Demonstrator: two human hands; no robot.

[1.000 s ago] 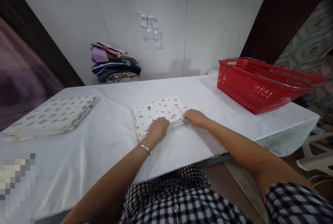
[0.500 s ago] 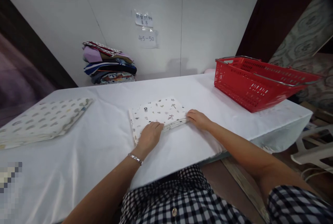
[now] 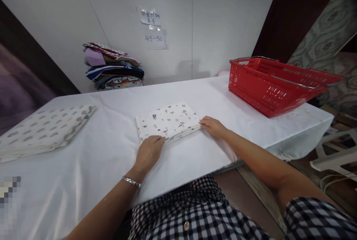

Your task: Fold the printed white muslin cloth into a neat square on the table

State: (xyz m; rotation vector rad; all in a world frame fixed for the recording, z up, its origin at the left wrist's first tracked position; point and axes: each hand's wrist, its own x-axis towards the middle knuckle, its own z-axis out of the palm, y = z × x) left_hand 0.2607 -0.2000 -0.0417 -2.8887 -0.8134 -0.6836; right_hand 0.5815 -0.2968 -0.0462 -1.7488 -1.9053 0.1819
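A folded white cloth (image 3: pixel 170 119) printed with small plants and animals lies flat on the white-covered table in front of me. At its near left corner is my left hand (image 3: pixel 150 153), fingers together and closed on the edge, with the thumb hidden. My right hand (image 3: pixel 214 126) pinches the near right corner, where the folded layers show as a stack along the front edge. Further left lies another folded cloth (image 3: pixel 47 130), white with grey cloud-like spots, which neither hand touches.
A red plastic basket (image 3: pixel 259 93) with metal handles stands at the table's right end. Against the wall at the back left is a pile of folded fabrics (image 3: pixel 114 67). Two paper notes (image 3: pixel 154 39) hang on the wall. A white plastic stool (image 3: pixel 336 158) is beside the table at right.
My left hand has slid left and toward me along the cloth's front edge to its near left corner. The right hand stays at the right corner. The view has shifted slightly.
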